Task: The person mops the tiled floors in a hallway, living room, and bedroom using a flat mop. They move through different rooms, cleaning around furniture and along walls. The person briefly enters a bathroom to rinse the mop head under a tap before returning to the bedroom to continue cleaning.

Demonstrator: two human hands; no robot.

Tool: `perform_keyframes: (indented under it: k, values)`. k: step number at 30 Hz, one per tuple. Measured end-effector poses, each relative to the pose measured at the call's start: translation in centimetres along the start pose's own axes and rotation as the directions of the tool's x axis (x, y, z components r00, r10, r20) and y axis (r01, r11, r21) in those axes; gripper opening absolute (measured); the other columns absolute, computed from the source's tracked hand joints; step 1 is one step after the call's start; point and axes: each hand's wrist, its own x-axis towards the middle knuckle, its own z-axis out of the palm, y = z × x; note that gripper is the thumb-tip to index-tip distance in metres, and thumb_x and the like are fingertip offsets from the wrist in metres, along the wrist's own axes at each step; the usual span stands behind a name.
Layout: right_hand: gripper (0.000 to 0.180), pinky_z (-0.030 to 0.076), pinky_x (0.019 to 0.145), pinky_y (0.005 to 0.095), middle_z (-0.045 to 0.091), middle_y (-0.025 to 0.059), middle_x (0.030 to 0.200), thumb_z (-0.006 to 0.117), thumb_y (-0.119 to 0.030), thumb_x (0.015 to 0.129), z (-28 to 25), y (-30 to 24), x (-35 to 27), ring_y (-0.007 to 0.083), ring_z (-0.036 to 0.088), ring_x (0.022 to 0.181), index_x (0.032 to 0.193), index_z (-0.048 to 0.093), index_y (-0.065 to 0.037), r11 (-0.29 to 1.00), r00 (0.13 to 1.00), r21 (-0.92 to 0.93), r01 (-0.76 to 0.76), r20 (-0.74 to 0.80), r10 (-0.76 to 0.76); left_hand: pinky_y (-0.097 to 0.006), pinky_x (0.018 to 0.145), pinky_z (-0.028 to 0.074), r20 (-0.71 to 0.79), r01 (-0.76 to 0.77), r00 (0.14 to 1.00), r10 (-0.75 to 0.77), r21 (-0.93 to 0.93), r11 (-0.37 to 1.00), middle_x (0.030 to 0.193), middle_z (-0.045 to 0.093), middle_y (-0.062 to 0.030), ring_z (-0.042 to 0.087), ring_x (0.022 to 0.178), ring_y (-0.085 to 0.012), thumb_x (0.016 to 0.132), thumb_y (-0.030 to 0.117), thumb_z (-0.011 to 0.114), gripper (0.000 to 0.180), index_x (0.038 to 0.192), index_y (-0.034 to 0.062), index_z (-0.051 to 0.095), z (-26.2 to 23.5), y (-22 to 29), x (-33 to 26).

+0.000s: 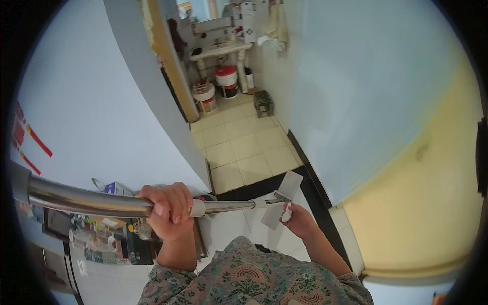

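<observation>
A long shiny metal pole runs level across the view in front of me. My left hand is wrapped round it beside a pale plastic collar. At its right end is a flat, pale grey-white mop head, seen tilted, with its plate reaching above and below the joint. My right hand is closed by the joint, pinching a small crumpled white piece, perhaps cloth or tissue. Whether these fingers also touch the mop head, I cannot tell.
Left of me, a low table holds jars, bottles and boxes. Pale walls flank a doorway with a black threshold strip. Beyond it, buckets stand under a washbasin, and a small dark stool stands on the tiles.
</observation>
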Motion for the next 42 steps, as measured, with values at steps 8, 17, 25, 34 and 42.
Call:
perform_keyframes:
  k: [8,17,25,34,42]
  values:
    - [0.019,0.04,0.044,0.0209,0.048,0.0002,0.065,0.059,-0.02,0.082,-5.3,-9.3,20.5,0.0106,0.043,0.052,0.069,0.05,-0.01,0.981,0.918,0.131,-0.144,-0.353,0.182,-0.024,0.051,0.039,0.064,-0.263,0.963,0.262,0.023,0.964,0.044,0.042,0.0029,0.039,0.037,-0.0064,0.086,0.015,0.05,0.014,0.075,0.0109,0.042,-2.2,-4.8,10.7]
    - [0.016,0.037,0.041,0.0303,0.047,0.0027,0.063,0.062,-0.018,0.079,-1.5,-22.4,42.8,0.0143,0.043,0.047,0.073,0.052,-0.007,0.921,0.86,-0.36,-0.147,-0.507,-0.06,-0.02,0.05,0.038,-0.005,-0.341,0.94,0.341,-0.032,0.94,0.041,0.043,0.0042,0.042,0.035,-0.0053,0.08,0.017,0.059,0.023,0.066,0.0154,0.041,-7.3,-15.9,24.2]
    - [0.042,0.043,0.081,0.035,0.057,0.0117,0.102,0.069,-0.018,0.072,-5.5,-31.6,64.3,0.0254,0.054,0.094,0.107,0.052,-0.001,0.487,0.928,-0.872,0.05,-0.14,-0.346,-0.017,0.051,0.043,0.137,-0.433,0.901,0.411,0.255,0.865,0.046,0.045,0.0058,0.049,0.04,-0.0087,0.086,0.029,0.052,0.021,0.076,0.012,0.046,-13.6,-17.5,32.0]
    - [0.058,0.046,0.081,0.0371,0.059,0.0102,0.11,0.074,-0.023,0.07,7.7,-28.9,77.3,0.0266,0.058,0.098,0.12,0.048,-0.012,-0.322,0.888,-0.83,0.456,0.401,0.224,-0.028,0.069,0.043,0.166,-0.215,0.967,0.195,0.11,0.97,0.048,0.041,0.0034,0.043,0.04,-0.0084,0.085,0.008,0.049,0.014,0.074,0.0131,0.043,-11.1,-34.1,47.6]
    - [0.041,0.049,0.07,0.0382,0.065,0.0048,0.089,0.071,-0.026,0.071,20.8,-32.1,84.9,0.0265,0.063,0.08,0.107,0.056,-0.015,-0.305,0.726,-0.662,0.685,0.585,0.361,-0.049,0.098,0.033,-0.269,0.192,0.963,-0.012,0.653,0.732,0.096,0.055,-0.0122,0.057,0.092,-0.022,0.073,0.044,0.068,0.056,0.107,0.0053,0.047,-25.0,-53.0,47.0]
